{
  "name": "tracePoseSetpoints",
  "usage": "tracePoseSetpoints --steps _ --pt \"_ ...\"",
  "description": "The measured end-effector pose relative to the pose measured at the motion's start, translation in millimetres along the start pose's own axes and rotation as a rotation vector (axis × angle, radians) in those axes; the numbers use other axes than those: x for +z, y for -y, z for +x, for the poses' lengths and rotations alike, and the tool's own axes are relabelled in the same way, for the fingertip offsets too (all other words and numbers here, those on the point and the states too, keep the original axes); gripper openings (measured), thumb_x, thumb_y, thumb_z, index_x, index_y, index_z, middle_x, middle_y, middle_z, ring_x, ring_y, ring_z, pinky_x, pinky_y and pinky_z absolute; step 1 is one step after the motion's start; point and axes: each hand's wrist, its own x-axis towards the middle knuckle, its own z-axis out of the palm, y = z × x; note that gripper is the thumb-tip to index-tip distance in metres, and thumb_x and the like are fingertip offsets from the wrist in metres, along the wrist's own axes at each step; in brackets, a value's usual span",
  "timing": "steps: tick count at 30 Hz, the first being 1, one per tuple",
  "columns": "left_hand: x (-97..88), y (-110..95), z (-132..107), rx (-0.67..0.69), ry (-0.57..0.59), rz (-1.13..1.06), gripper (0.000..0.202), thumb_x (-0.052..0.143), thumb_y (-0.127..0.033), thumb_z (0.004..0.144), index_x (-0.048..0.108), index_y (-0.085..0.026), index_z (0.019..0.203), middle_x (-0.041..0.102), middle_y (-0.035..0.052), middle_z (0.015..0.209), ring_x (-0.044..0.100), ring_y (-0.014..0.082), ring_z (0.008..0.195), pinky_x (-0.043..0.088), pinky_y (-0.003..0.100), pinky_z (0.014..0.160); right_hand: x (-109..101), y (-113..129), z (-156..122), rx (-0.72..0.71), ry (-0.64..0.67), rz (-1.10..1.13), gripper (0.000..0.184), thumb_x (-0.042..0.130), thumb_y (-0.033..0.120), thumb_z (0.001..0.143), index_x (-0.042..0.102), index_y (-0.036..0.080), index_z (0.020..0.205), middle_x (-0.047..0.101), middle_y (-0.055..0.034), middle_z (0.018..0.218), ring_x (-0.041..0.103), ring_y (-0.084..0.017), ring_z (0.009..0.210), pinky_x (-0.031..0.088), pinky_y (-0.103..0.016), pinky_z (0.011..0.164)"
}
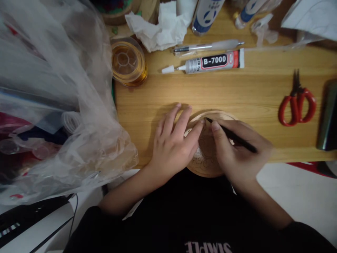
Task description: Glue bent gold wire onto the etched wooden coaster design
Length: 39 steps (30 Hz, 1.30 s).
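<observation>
A round wooden disc (206,169) with a thin line drawing on it lies at the table's front edge, against the black shirt. My left hand (173,140) rests flat at its left side, fingers spread, the index fingertip pressing near the disc's upper part. In my right hand (237,154) is a pair of slim black tweezers (242,141), pinched between thumb and fingers. Their point touches or nearly touches the disc beside my left index fingertip. Whether anything small sits between the tips is too fine to make out. Both hands cover parts of the disc.
Beyond the hands lie a B-7000 glue tube (214,62), a pen (210,46), a spool of golden wire (129,63) and crumpled tissue (163,28). Red-handled cutters (297,105) are at right, near a dark object (328,116). A plastic bag (86,88) bulges along the left.
</observation>
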Motion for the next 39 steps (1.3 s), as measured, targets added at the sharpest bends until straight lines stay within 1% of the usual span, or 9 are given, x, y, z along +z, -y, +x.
tracePoseSetpoints --steps 3,7,13,18,22,29,35,39 --pt "-0.3 -0.4 0.1 0.006 -0.001 0.003 0.029 0.058 -0.022 0.094 0.064 -0.021 0.122 0.058 0.0127 0.138 0.05 0.0342 0.134 0.044 0.047 0.104 -1.4 -4.3 -1.6 0.003 0.0 0.023 0.018 0.071 0.014 0.083 0.075 0.023 0.098 0.077 -0.0013 0.094 0.072 -0.017 0.087 0.06 -0.035 0.083" --pt "-0.7 -0.3 0.1 0.011 0.002 0.009 0.029 0.058 -0.024 0.094 0.064 -0.022 0.123 0.059 0.0128 0.138 0.051 0.034 0.133 0.044 0.048 0.103 -5.9 -10.4 -0.3 0.004 0.012 0.086 0.02 0.071 0.014 0.083 0.075 0.025 0.099 0.077 -0.0005 0.098 0.073 -0.017 0.091 0.061 -0.035 0.087" --pt "0.1 -0.2 -0.2 0.004 -0.004 0.0 0.03 0.057 -0.024 0.095 0.064 -0.021 0.123 0.059 0.0133 0.137 0.051 0.0339 0.132 0.044 0.048 0.103 -5.4 -15.9 1.0 0.049 0.029 0.204 0.021 0.071 0.013 0.083 0.075 0.026 0.099 0.077 -0.0005 0.095 0.074 -0.017 0.082 0.063 -0.039 0.086" --pt "0.9 0.0 -0.3 0.003 -0.015 0.008 0.028 0.057 -0.024 0.094 0.065 -0.022 0.122 0.06 0.0129 0.135 0.052 0.0336 0.132 0.045 0.047 0.102 -4.3 -17.6 0.7 0.034 0.041 0.169 0.019 0.071 0.013 0.083 0.075 0.025 0.098 0.077 -0.0011 0.093 0.073 -0.017 0.083 0.063 -0.038 0.084" --pt "1.2 0.4 -0.7 0.007 -0.01 0.015 0.029 0.056 -0.026 0.096 0.064 -0.023 0.123 0.059 0.0125 0.136 0.051 0.033 0.132 0.045 0.047 0.102 -4.1 -19.2 -0.7 0.045 0.034 0.183 0.019 0.072 0.014 0.083 0.075 0.024 0.099 0.077 -0.0015 0.093 0.073 -0.017 0.082 0.063 -0.037 0.083" --pt "1.4 0.6 -1.1 0.004 -0.007 0.027 0.028 0.056 -0.027 0.096 0.064 -0.024 0.122 0.059 0.0106 0.137 0.05 0.0303 0.132 0.045 0.044 0.103 -1.9 -20.1 -1.1 0.016 0.006 0.22 0.025 0.072 0.011 0.082 0.075 0.026 0.101 0.077 -0.0014 0.094 0.074 -0.017 0.082 0.063 -0.039 0.084" --pt "0.5 1.3 -1.1 0.007 0.004 -0.019 0.03 0.055 -0.025 0.096 0.063 -0.021 0.125 0.058 0.0136 0.137 0.049 0.0324 0.134 0.042 0.046 0.104 -1.3 -19.0 0.1 0.002 0.005 0.194 0.022 0.071 0.012 0.082 0.075 0.026 0.1 0.077 -0.0013 0.095 0.074 -0.018 0.082 0.064 -0.041 0.083" --pt "-1.1 0.9 -0.6 0.001 0.02 -0.015 0.03 0.055 -0.023 0.096 0.064 -0.022 0.124 0.059 0.0138 0.137 0.05 0.0334 0.133 0.044 0.047 0.103 -1.6 -19.9 -0.3 0.002 0.004 0.186 0.022 0.071 0.012 0.082 0.075 0.026 0.099 0.077 -0.0013 0.094 0.074 -0.018 0.082 0.063 -0.039 0.081"
